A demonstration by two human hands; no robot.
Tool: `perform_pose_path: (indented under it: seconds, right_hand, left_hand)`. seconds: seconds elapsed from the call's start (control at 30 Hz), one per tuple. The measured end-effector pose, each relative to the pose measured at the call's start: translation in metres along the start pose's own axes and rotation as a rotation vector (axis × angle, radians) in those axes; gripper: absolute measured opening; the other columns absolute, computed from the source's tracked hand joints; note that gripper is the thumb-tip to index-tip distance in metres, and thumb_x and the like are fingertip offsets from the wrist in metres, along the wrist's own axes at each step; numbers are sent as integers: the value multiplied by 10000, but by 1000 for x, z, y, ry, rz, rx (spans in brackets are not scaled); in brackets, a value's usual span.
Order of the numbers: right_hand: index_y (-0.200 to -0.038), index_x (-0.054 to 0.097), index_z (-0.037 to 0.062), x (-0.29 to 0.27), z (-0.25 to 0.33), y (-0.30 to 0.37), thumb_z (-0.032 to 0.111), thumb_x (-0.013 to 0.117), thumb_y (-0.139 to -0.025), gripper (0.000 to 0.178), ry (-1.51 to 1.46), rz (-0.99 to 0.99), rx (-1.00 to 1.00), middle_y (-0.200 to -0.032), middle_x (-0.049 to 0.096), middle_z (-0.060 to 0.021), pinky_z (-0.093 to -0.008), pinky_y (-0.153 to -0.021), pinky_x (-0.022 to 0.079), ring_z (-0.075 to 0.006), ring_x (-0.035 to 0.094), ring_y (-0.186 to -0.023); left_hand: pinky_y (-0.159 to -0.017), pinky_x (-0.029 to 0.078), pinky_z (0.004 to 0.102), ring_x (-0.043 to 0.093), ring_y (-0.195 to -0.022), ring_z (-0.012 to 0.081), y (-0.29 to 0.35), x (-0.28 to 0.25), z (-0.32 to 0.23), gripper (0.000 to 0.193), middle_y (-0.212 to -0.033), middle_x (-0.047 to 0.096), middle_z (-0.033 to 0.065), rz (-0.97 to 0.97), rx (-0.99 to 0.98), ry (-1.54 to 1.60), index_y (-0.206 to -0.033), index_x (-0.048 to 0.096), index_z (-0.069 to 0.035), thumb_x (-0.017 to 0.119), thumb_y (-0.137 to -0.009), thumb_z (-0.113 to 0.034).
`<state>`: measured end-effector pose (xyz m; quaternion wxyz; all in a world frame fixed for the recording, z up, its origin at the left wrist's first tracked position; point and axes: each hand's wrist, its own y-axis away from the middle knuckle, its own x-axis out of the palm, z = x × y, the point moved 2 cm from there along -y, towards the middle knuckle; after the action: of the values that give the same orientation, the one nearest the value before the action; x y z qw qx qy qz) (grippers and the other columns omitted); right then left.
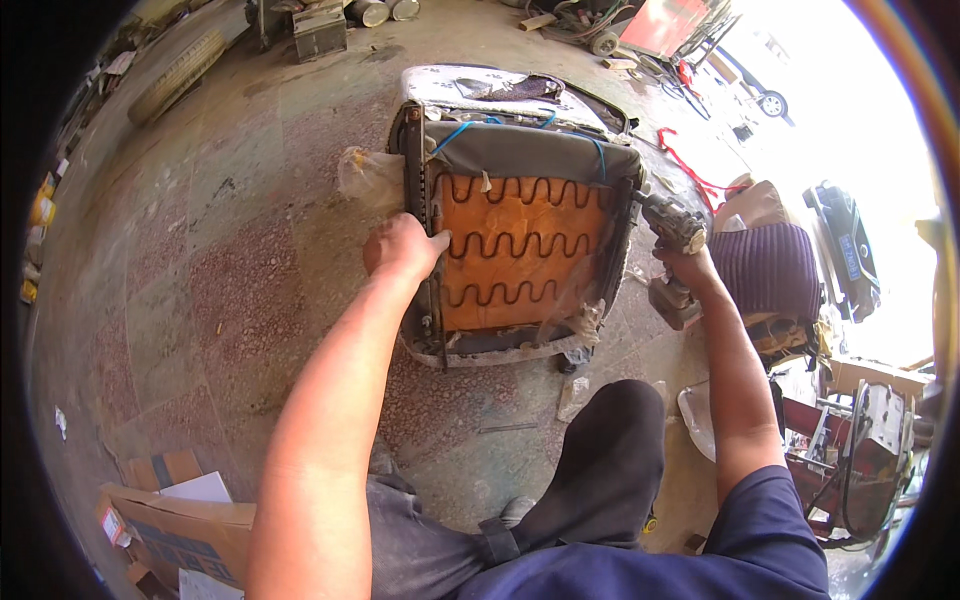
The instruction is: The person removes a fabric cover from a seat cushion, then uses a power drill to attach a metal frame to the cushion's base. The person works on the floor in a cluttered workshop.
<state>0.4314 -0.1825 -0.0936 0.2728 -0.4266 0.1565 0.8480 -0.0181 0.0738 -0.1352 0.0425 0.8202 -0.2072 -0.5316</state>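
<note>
A car seat (485,345) stands on the floor before me, its underside facing me. Wavy black springs (515,245) cross an orange backing (530,270) inside its frame, with grey upholstery (520,152) above. My left hand (397,246) is closed around the dark metal rail (412,165) along the seat's left side, thumb on the inner edge. My right hand (688,268) grips a cordless impact wrench (668,222), whose nose points at the upper right corner of the seat frame; whether it touches a bolt there I cannot make out.
Clear plastic wrap (370,174) hangs left of the seat. At right stand a ribbed purple seat (765,265), a dark bumper-like part (845,245) and a red machine (815,455). A cardboard box (180,535) sits at lower left, a tyre (178,78) at far left.
</note>
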Motion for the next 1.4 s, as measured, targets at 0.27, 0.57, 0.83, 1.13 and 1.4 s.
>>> perform_pose_path:
  seconds: [0.27,0.57,0.83,1.13,1.4]
  right_hand:
    - [-1266,746,49,-10,5,-4,108,872,-924,368,183,-7,30,-1040,775,-55,-391,-783,615,-169,725,-862]
    - [-1006,681,99,46,28,20,87,808,-942,143,-839,13,519,-751,613,-18,-380,-580,529,-188,605,-611]
    - [-998,705,88,50,38,14,49,815,-942,129,-699,3,505,-790,638,-29,-365,-594,515,-186,609,-646]
    - [-1032,729,58,-38,50,-34,72,862,-824,247,54,149,174,-797,670,-13,-377,-590,504,-163,628,-680]
    - [-1024,757,55,-71,84,-36,126,899,-810,266,244,171,219,-786,663,-4,-348,-573,453,-136,589,-660]
  left_hand:
    - [-923,659,482,812,-1097,329,3,-1,-1,551,-1191,832,145,-18,12,9,-1149,823,-51,854,-951,-564]
    - [-958,647,497,809,-1108,351,2,2,0,584,-1185,835,176,-38,34,41,-1150,834,-36,850,-935,-579]
    - [-929,663,474,817,-1099,342,0,0,3,554,-1198,835,165,-10,13,30,-1147,832,-40,868,-935,-551]
    - [-940,659,475,813,-1113,326,4,3,3,579,-1203,834,164,-71,25,25,-1164,828,-39,866,-932,-568]
    - [-975,652,480,803,-1147,340,2,3,-8,607,-1250,825,166,-2,-12,17,-1208,821,-45,865,-931,-583]
